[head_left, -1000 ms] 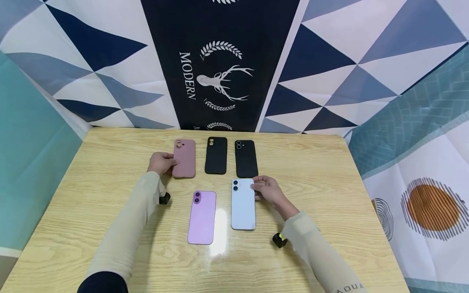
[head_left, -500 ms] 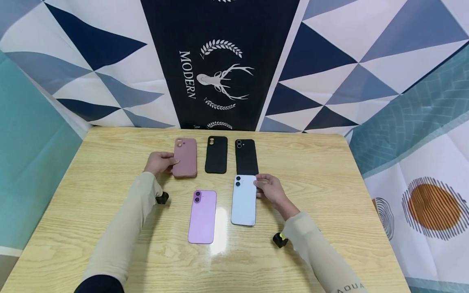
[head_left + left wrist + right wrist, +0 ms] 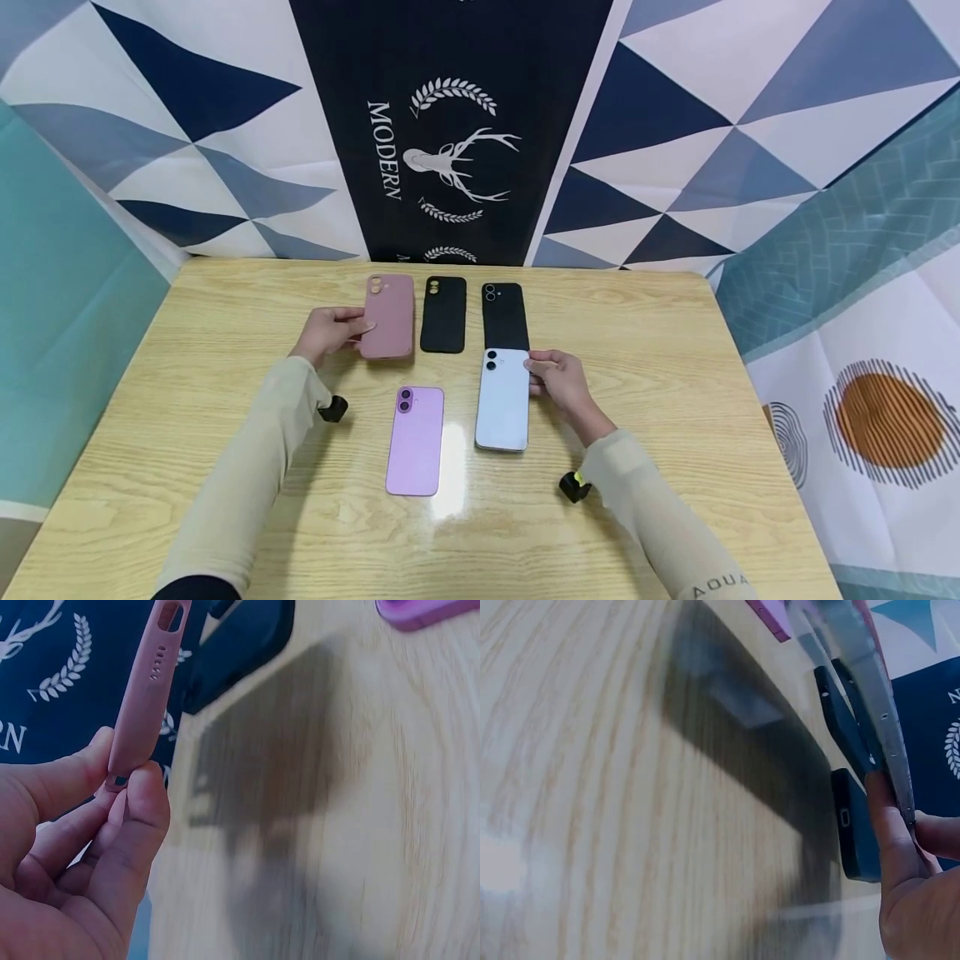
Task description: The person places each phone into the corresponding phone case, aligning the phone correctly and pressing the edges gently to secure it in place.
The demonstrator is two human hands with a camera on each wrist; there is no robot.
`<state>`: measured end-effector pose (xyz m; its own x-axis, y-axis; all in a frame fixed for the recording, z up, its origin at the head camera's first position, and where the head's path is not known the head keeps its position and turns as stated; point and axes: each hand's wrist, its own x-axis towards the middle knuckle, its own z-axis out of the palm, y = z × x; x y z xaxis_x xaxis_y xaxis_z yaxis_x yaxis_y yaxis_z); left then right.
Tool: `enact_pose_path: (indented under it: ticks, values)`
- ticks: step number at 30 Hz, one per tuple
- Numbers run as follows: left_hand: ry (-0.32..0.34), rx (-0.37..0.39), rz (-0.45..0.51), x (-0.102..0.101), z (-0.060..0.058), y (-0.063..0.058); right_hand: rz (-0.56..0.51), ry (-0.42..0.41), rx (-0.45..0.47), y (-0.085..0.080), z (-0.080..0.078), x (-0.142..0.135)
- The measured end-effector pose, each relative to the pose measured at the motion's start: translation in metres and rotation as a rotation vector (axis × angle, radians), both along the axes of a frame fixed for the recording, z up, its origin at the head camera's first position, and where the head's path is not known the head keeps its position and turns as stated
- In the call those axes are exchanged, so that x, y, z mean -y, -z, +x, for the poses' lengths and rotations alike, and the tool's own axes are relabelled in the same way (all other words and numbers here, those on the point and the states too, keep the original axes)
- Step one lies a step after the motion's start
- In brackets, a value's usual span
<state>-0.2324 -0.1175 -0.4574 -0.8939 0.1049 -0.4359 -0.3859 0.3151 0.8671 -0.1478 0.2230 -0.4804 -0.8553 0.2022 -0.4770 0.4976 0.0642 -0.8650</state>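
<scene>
Nearest in the scene, two pale sleeves reach over the wood-grain table (image 3: 637,333): the left sleeve (image 3: 240,475) runs dark at its near end, and the right sleeve (image 3: 652,517) bears the printed letters AQUA. A small black device (image 3: 575,487) shows beside the right cuff, and another black device (image 3: 333,408) beside the left one. Between the arms a lilac phone (image 3: 415,442) lies flat on the table, back up, its two lenses at the far left corner, with a bright patch of glare just to its right. Slightly farther and to the right is a white phone (image 3: 502,400), back up; the right hand (image 3: 558,379) pinches its right edge near the far corner between thumb and fingers. The right wrist view shows this phone raised, its shadow on the wood. Farther off on the left, the left hand (image 3: 327,333) grips the left edge of a pink case (image 3: 387,317) in a thumb-and-finger pinch, holding it above the table, its shadow below. Right of that, a black case (image 3: 443,315) lies in the middle of the far row, and a dark case (image 3: 506,315) lies to its right, its near end overlapped by the white phone in the head view. Behind the far edge hangs a patterned backdrop (image 3: 337,108) with a white stag's head.
</scene>
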Motion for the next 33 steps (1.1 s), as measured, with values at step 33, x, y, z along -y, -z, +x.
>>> enact_pose_path:
  ticks: [33]
  values:
    - [0.153,0.016,0.100,-0.061,0.045,-0.028,-0.120,0.043,-0.105,-0.028,-0.013,0.008]
